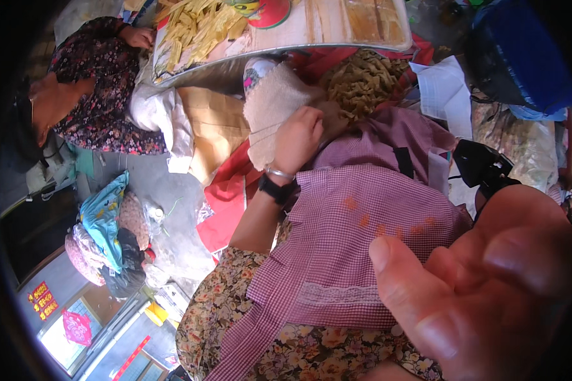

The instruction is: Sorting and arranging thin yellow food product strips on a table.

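Note:
My left hand (301, 128), with a black watch (277, 189) and a metal bangle at the wrist, rests curled on a beige cloth (274, 107). Its fingertips are turned under, so I cannot see whether they pinch the cloth. Large and blurred at the lower right, my right hand (472, 281) is raised close to the camera. Its thumb points up and left; the other fingers are bent, and anything in them is hidden. Behind it sits a small black device (481, 164). Between the hands spreads a pink gingham apron (357, 224) with orange stains, over floral clothing (324, 340).
A table (324, 31) ahead bears yellow flat strips (198, 33) and a red container (269, 13). Beneath its edge lie more folded brownish strips (367, 83). Another person (100, 95) sits far left. Bundled bags (107, 228) lie on the floor; a blue tub (524, 52) stands right.

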The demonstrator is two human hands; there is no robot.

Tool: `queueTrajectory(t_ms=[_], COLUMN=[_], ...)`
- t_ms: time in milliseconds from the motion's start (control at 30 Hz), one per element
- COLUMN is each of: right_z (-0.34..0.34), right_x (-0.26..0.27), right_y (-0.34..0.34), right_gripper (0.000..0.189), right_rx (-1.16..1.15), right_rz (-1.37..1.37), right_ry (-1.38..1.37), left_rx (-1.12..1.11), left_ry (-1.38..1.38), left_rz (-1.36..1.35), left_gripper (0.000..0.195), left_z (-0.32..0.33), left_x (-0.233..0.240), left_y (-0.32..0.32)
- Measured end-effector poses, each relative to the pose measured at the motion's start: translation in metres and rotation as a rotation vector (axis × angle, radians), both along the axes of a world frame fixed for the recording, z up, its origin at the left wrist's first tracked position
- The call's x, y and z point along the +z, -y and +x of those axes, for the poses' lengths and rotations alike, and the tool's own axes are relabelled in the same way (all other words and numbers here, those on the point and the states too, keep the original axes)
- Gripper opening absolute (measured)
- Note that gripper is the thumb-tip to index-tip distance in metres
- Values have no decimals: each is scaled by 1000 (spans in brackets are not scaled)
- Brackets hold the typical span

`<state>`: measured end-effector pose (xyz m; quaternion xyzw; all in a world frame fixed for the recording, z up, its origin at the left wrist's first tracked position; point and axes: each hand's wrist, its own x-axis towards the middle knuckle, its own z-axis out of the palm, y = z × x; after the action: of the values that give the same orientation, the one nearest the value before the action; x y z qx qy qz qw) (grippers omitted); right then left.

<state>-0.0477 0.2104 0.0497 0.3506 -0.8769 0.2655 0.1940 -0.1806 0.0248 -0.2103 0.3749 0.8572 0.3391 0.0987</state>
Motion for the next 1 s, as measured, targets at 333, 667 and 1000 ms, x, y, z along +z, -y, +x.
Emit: queueTrajectory(t_ms=[333, 667, 1000], right_z=[21, 28, -5], right_x=[-22, -37, -44], right_y=[3, -7, -24], right_gripper=[26, 29, 33], right_rx=[74, 323, 790], right_rz=[-196, -455, -873], right_ry=[50, 104, 210], left_rx=[-54, -125, -106], left_ry=[-76, -96, -67], left_rz=[-71, -147, -114], left_gripper=[11, 14, 9], left_z=[4, 10, 1], left_x=[-16, -20, -16], left_y=[0, 0, -13])
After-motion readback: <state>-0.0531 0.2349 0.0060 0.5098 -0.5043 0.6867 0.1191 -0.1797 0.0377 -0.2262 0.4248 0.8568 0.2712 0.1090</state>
